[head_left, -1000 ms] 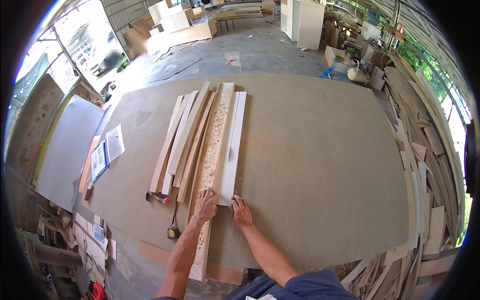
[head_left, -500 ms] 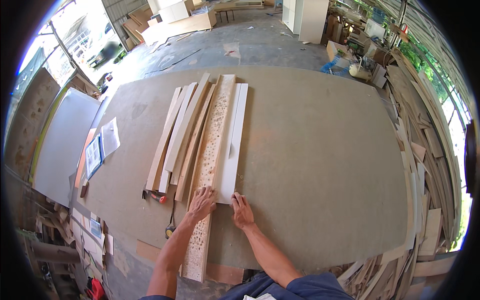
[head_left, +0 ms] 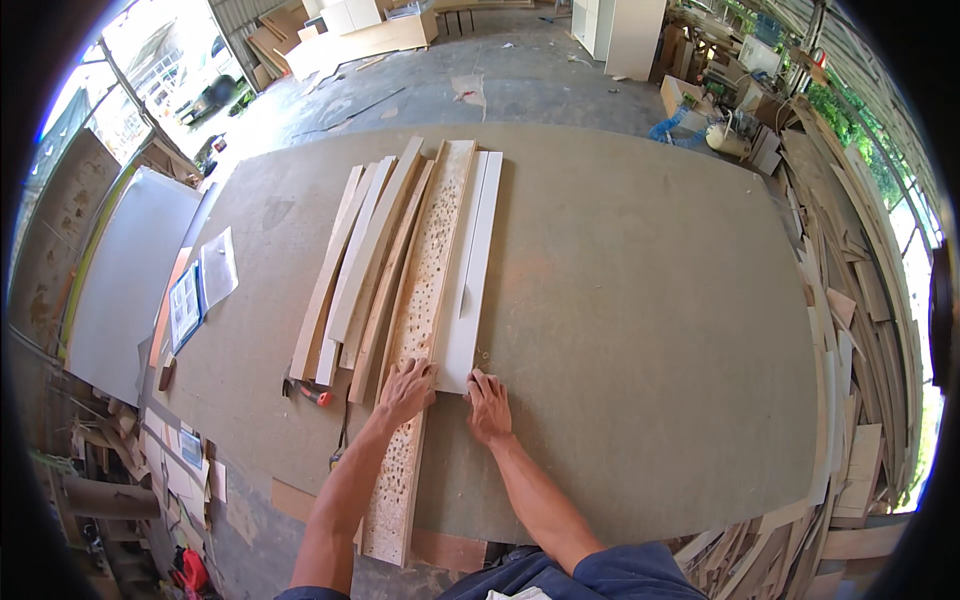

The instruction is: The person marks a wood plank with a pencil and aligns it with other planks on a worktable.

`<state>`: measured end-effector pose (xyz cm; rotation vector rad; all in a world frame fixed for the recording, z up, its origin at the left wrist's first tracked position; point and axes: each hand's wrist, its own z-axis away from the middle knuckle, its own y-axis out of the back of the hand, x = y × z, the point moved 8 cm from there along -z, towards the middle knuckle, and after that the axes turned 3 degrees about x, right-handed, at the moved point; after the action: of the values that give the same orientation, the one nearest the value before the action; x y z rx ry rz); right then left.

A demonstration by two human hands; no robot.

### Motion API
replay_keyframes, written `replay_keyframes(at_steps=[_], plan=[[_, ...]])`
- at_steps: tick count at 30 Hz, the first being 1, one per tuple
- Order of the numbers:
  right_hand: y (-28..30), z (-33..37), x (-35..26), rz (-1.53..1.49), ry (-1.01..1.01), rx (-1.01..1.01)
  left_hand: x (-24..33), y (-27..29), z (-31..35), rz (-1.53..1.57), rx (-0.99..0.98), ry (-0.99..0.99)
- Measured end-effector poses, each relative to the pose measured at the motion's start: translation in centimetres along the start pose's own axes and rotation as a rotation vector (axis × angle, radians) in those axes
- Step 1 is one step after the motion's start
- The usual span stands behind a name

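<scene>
A long white board (head_left: pixel 461 350) lies lengthwise against the right side of a wider, pitted board with a speckled face (head_left: pixel 425 270). Across the near part of the speckled board rests my left hand (head_left: pixel 408 392), closed, its thumb and fingertips at the white board's near left corner. My right hand (head_left: pixel 489 408) has its fingers curled on the near right corner of the same white board. A narrow slit runs between two white strips toward its far end. To the left lie several wooden strips (head_left: pixel 372 260), side by side.
A hammer (head_left: pixel 318 397) with a red-ended handle pokes out below the strips, and a tape measure (head_left: pixel 337 458) is partly hidden by my left forearm. Papers in a blue folder (head_left: pixel 187 308) lie at the table's left. Stacked offcuts (head_left: pixel 860 300) line the right side.
Both hands have moved slightly away from me. The white board has slid a little farther along the speckled board with them. The view has also shifted slightly.
</scene>
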<state>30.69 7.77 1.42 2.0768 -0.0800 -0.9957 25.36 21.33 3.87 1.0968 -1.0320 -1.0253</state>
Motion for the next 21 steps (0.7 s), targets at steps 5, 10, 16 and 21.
replay_keyframes(at_steps=[5, 10, 16, 21], plan=[[-0.1, -0.4, 0.5, 0.011, -0.001, 0.010, -0.1, -0.1, -0.7, -0.025, 0.018, -0.022], [-0.4, -0.9, 0.8, 0.015, 0.000, 0.003, -0.4, -0.1, -1.2, -0.014, 0.003, -0.004], [-0.2, -2.0, 1.4, 0.021, 0.003, 0.006, -0.9, -0.5, -2.4, -0.031, -0.014, 0.011], [-0.2, -3.0, 1.7, 0.012, 0.007, 0.018, -1.3, -0.3, -3.4, -0.056, -0.039, 0.010]])
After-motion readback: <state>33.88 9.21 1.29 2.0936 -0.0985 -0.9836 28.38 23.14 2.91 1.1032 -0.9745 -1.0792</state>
